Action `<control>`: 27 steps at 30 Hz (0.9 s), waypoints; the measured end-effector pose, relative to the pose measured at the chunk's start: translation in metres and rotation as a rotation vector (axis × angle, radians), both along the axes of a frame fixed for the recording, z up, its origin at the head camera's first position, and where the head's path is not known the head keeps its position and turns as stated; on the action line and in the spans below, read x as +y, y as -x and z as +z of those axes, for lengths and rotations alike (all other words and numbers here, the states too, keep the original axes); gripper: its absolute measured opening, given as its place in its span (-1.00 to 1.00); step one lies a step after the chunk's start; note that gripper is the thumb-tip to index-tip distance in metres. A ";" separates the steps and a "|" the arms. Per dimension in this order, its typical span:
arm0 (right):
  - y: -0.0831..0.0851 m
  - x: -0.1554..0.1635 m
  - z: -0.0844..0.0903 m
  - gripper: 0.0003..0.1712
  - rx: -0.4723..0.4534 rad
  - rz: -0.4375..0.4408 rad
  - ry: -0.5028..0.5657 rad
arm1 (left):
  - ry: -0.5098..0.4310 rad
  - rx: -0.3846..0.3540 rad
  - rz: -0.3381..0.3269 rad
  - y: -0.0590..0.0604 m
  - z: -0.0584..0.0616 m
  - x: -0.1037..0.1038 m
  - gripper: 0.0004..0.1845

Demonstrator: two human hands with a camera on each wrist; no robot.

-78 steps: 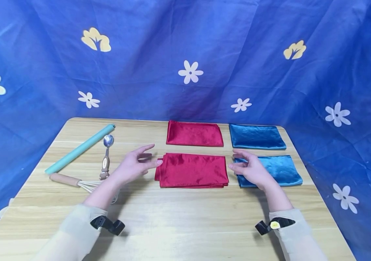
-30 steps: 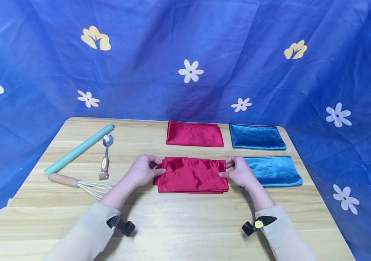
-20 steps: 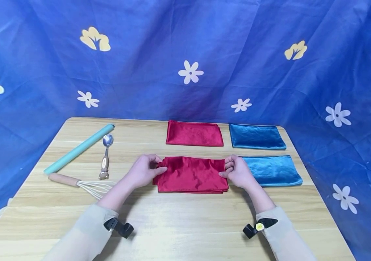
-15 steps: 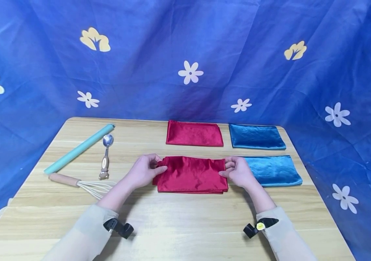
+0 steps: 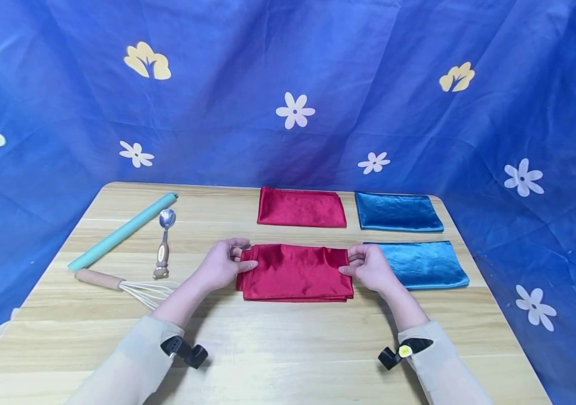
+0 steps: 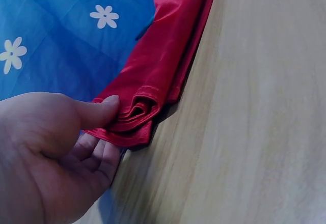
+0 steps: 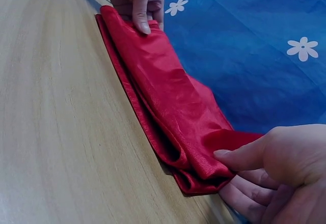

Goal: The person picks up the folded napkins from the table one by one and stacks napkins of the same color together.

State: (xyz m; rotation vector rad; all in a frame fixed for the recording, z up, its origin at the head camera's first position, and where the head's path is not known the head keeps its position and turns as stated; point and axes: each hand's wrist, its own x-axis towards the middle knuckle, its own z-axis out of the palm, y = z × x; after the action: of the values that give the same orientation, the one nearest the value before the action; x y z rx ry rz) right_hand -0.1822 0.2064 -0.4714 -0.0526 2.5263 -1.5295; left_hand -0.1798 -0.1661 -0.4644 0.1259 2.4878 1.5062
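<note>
Pinching each short end of the folded red cloth (image 5: pixel 295 272) at frame centre, my left hand (image 5: pixel 222 265) and right hand (image 5: pixel 369 266) keep thumbs on top, fingers curled beneath, so its layers stay stacked on the table (image 5: pixel 278 343).

Bright, even, soft light fills all three views, falling from above and in front, so the pale wooden table (image 5: pixel 278 337) shows only faint, short shadows under the forearms and along the near edge of the folded red satin cloth (image 5: pixel 295 271). The satin carries soft sheen highlights rather than hard glare, as does the folded blue satin cloth (image 5: pixel 422 264) by the table's right edge. The head view is sharp but bends wide at its edges, curving the table's sides, while in the wrist views the left hand (image 6: pixel 48 155) and right hand (image 7: pixel 277 175) loom large and slightly soft, and the wood grain blurs.
</note>
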 end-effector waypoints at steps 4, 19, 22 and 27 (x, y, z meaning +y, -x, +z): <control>-0.001 0.000 0.000 -0.72 0.003 0.009 0.028 | 0.063 0.051 -0.046 -0.002 0.000 -0.001 -0.60; -0.003 0.004 0.000 -0.71 -0.030 0.039 0.127 | 0.023 0.191 -0.099 -0.009 -0.001 0.002 -0.89; -0.003 0.005 0.001 -0.74 -0.040 0.026 0.133 | -0.048 0.146 -0.078 -0.009 -0.003 0.002 -0.74; -0.002 0.007 0.000 -0.69 -0.058 0.007 0.144 | -0.133 0.089 -0.014 -0.007 -0.005 0.002 -0.54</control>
State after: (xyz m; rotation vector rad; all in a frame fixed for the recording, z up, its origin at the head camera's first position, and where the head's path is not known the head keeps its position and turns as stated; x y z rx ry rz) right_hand -0.1798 0.2134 -0.4713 -0.0368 2.3665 -1.6824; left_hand -0.1727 -0.1637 -0.4698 0.2374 2.4464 1.6952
